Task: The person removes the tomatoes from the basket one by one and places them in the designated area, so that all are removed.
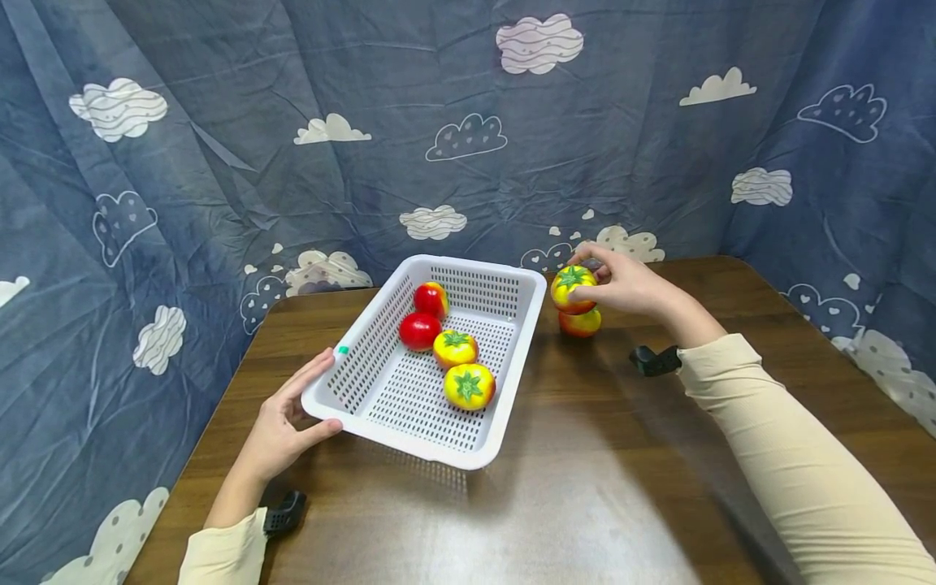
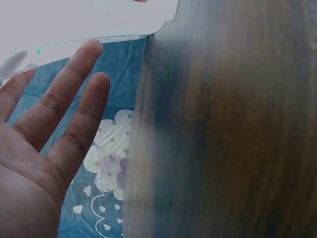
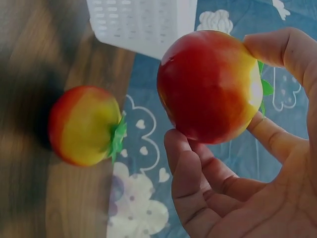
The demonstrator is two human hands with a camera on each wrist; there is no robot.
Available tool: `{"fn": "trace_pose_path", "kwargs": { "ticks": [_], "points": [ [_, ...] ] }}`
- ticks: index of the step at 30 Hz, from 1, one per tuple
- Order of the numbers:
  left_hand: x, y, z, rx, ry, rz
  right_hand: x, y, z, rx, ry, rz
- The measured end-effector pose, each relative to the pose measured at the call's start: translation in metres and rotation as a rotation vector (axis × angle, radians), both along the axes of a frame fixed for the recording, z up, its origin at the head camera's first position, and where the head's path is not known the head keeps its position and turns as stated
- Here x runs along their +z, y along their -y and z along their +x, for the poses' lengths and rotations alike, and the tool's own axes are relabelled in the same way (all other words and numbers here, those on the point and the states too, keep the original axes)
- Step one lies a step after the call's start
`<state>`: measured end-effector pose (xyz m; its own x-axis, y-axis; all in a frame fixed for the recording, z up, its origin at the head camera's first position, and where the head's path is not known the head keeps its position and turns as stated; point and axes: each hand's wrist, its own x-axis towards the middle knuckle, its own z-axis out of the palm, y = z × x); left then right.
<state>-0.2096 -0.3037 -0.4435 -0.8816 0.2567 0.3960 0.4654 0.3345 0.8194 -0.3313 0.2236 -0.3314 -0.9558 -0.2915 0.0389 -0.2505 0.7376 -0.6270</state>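
In the head view, my right hand (image 1: pixel 621 280) holds a red-and-yellow tomato (image 1: pixel 574 289) with a green star-shaped top, pinched between thumb and fingers. Below it, a second such tomato (image 3: pixel 85 126) rests on the table, apart from the held one in the right wrist view. My left hand (image 1: pixel 281 422) holds the near left corner of a white plastic basket (image 1: pixel 420 449), thumb on the near rim and fingers along the left side. Inside the basket lie two yellow-topped tomatoes (image 1: pixel 470 386) and two mostly red round fruits (image 1: pixel 420 331).
The brown wooden table (image 1: pixel 585 487) carries the basket left of centre. A blue cloth (image 1: pixel 380 195) with white clouds hangs behind the table and along both sides. Each wrist wears a black device (image 1: pixel 285 513) beside a cream sleeve.
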Motion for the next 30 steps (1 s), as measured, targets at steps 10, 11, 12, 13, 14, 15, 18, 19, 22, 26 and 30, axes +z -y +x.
{"fn": "trace_pose_path", "kwargs": {
  "ticks": [10,11,12,13,14,15,18,19,22,26,30],
  "points": [
    [0.001,-0.001,0.0,0.001,-0.001,-0.002,-0.008,-0.024,-0.005,0.006,0.017,-0.035],
    [0.001,-0.001,0.0,0.001,-0.001,-0.001,-0.008,-0.026,-0.005,0.008,0.012,-0.03],
    [0.001,-0.001,0.0,0.0,-0.002,-0.001,-0.008,-0.028,-0.005,0.006,0.011,-0.025],
    [0.001,0.0,0.0,-0.001,-0.004,-0.001,-0.008,-0.03,-0.005,0.001,0.011,-0.017],
    [0.001,0.0,0.0,-0.003,-0.004,0.001,-0.008,-0.032,-0.005,-0.002,0.013,-0.013],
    [0.001,0.0,0.0,-0.004,-0.006,0.002,-0.008,-0.034,-0.005,-0.005,0.014,-0.006],
    [0.002,0.0,0.0,-0.006,-0.008,0.005,-0.008,-0.04,-0.005,-0.016,0.021,0.013],
    [0.002,0.0,0.0,-0.006,-0.009,0.005,-0.008,-0.041,-0.005,-0.019,0.023,0.021],
    [0.002,0.0,0.0,-0.005,-0.009,0.004,-0.008,-0.047,-0.007,-0.022,0.026,0.031],
    [0.001,-0.001,0.0,-0.008,-0.009,0.005,-0.009,-0.055,-0.007,-0.023,0.013,0.03],
    [0.001,-0.001,-0.001,-0.007,-0.017,0.004,-0.011,-0.065,-0.008,-0.042,0.013,0.061]
  ]
}}
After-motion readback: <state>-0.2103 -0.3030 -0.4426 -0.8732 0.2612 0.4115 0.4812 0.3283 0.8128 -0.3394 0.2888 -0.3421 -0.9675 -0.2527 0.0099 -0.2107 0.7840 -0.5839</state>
